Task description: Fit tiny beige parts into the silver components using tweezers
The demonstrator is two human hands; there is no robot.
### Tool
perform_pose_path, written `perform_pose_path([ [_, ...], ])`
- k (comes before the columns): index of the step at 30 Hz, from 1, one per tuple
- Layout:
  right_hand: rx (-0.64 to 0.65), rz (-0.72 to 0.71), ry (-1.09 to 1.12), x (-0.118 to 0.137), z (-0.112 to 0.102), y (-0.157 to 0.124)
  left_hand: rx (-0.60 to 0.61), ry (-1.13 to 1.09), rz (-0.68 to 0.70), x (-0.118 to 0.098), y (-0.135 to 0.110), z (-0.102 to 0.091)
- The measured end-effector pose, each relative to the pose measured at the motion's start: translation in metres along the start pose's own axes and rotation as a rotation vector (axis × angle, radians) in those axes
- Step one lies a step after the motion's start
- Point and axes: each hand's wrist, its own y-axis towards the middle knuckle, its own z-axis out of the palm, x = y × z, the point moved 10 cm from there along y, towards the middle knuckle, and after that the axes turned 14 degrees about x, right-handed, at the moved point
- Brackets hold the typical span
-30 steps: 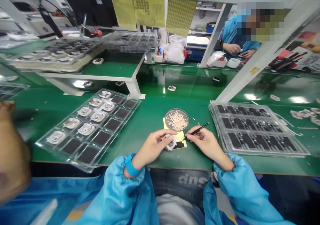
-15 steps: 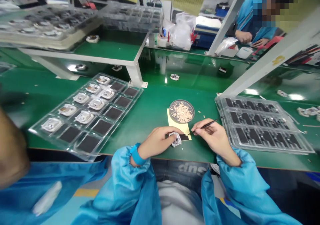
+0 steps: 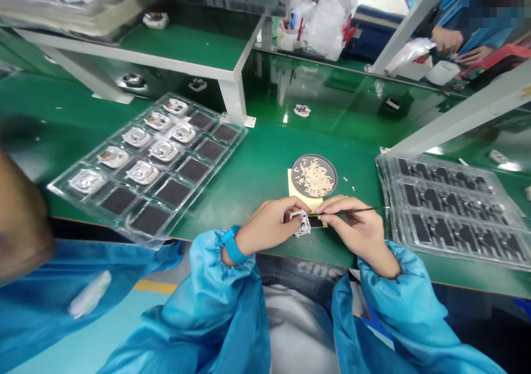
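Left hand (image 3: 269,224) pinches a white part (image 3: 304,227); right hand (image 3: 357,229) grips a thin tool (image 3: 357,211) crosswise, tip leftward; lettering (image 3: 318,269) below them unclear.

Upside-down letters (image 3: 318,268), seemingly "sup", mark the dark trousers (image 3: 280,270).

The green counter (image 3: 230,200) looks smooth and glossy. Towards its near edge, the white part (image 3: 305,228) seems hard plastic — the dark tool (image 3: 365,209) beside it smooth — and the yellow slip (image 3: 293,188) matt paper. The clear tray (image 3: 196,188), one corner at that edge, is shiny plastic, its black pads (image 3: 151,220) matt.
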Motion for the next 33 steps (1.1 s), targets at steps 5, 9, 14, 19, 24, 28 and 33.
perform_pose_path([
  [5,0.005,-0.003,0.004,0.002,0.001,0.0,-0.008,-0.014,-0.004,0.002,0.002,0.001],
  [9,0.009,0.002,0.001,0.003,0.002,0.0,-0.011,-0.014,-0.001,0.002,0.001,0.001],
  [14,0.012,0.034,-0.015,0.002,0.002,-0.001,-0.006,0.008,0.0,-0.001,0.0,-0.001],
  [19,0.025,0.025,-0.074,0.003,0.006,0.0,-0.015,0.007,-0.014,0.0,0.001,-0.001],
  [24,-0.021,0.004,-0.066,0.007,0.003,-0.006,-0.024,0.0,-0.02,0.001,0.0,-0.001],
  [28,-0.016,0.018,-0.077,0.004,0.001,-0.013,-0.02,0.008,-0.007,-0.002,-0.001,-0.001],
  [33,-0.006,0.017,-0.079,0.003,0.001,-0.015,-0.023,0.006,-0.006,-0.002,-0.001,-0.002],
])
